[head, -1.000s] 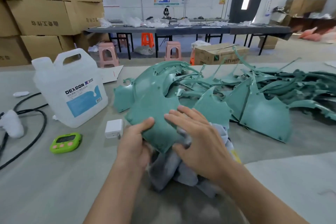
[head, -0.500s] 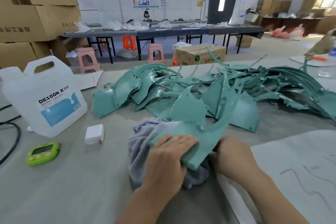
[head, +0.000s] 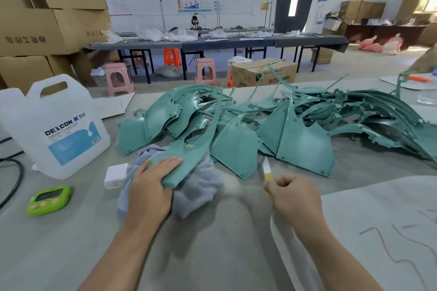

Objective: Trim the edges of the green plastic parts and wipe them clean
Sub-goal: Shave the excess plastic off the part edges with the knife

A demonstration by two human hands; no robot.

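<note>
My left hand [head: 151,186] lies with flat fingers pressed on the one green part [head: 189,156] I am working on, pinning it onto the grey cloth [head: 203,186] at centre-left of the frame; I cannot tell whether my thumb hooks under its edge. My right hand [head: 293,198], just right of centre, is clenched round a small tool [head: 266,169] with a white and yellow end. It is blurred, but I take it for the trimming knife. The tool is apart from the part, so I judge I am at the trimming step for this piece, with no cut begun. Next I must bring the tool to the part's rim and run it along the edge, away from my left fingers, pressing hard because the cloth may slip. The wipe comes after. The heap of green parts [head: 295,130] across the middle suggests much remains.
</note>
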